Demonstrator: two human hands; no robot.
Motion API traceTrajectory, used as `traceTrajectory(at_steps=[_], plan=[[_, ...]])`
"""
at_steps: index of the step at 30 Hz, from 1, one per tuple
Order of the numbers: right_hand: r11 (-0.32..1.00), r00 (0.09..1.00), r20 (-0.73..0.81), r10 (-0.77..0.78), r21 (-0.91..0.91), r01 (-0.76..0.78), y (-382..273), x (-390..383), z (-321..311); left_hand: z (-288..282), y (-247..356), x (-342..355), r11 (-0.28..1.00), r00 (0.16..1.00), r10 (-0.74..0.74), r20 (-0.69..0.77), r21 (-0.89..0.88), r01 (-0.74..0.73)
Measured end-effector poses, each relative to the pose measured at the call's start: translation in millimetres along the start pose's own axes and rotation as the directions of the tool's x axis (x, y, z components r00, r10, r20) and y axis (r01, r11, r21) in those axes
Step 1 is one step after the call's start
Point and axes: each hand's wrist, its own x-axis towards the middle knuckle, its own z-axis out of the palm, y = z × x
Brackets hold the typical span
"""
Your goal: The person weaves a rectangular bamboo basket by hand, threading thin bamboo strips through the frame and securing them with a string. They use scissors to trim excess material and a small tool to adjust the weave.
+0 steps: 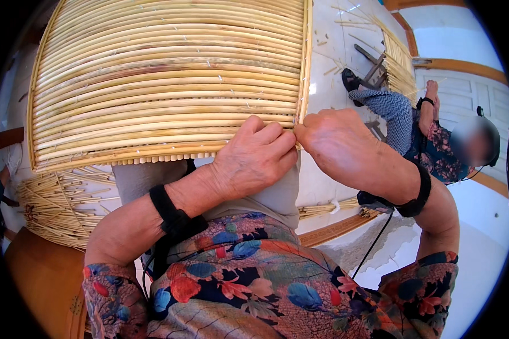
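A panel of pale straw-coloured reed stalks (169,73), laid side by side and stitched with white thread, rests across my lap. A bundled rim of thin stalks runs along its sides. My left hand (257,151) is curled over the near edge close to the right corner, its fingers closed on the reeds. Right beside it, my right hand (345,148) is closed in a pinch at that corner, against the right rim (304,73). Whatever lies between the right fingertips is hidden by the hand. The fingertips of both hands nearly meet.
Loose stalks in a bundle (62,209) lie at the left, beside a brown wooden piece of furniture (45,277). More stalks (328,208) lie on the floor at the right. A person (390,116) sits farther right, near another reed panel (398,59).
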Motion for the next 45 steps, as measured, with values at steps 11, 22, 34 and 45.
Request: traceTrajectory(at_steps=[11, 22, 34, 45], plan=[[0.989, 0.981, -0.169, 0.094, -0.097, -0.111, -9.1, -16.1, -10.1, -1.7, -0.1, -0.5, 1.000, 1.000, 0.014, 0.011, 0.027, -0.014], [0.969, 0.985, -0.174, -0.007, -0.245, -0.036, -4.5, -18.9, -9.7, -4.6, 2.6, -9.1, 0.982, 0.994, 0.090, 0.062, 0.163, -0.099], [0.947, 0.965, -0.196, -0.175, -0.302, 0.110, 9.5, -20.8, -18.7, -11.4, 8.2, -20.1, 0.936, 0.999, 0.030, 0.043, 0.350, -0.043], [0.940, 0.955, -0.192, -0.228, -0.298, 0.164, 3.9, -25.2, -49.5, -43.3, 3.6, -18.9, 0.942, 0.992, 0.129, 0.000, 0.313, -0.122]])
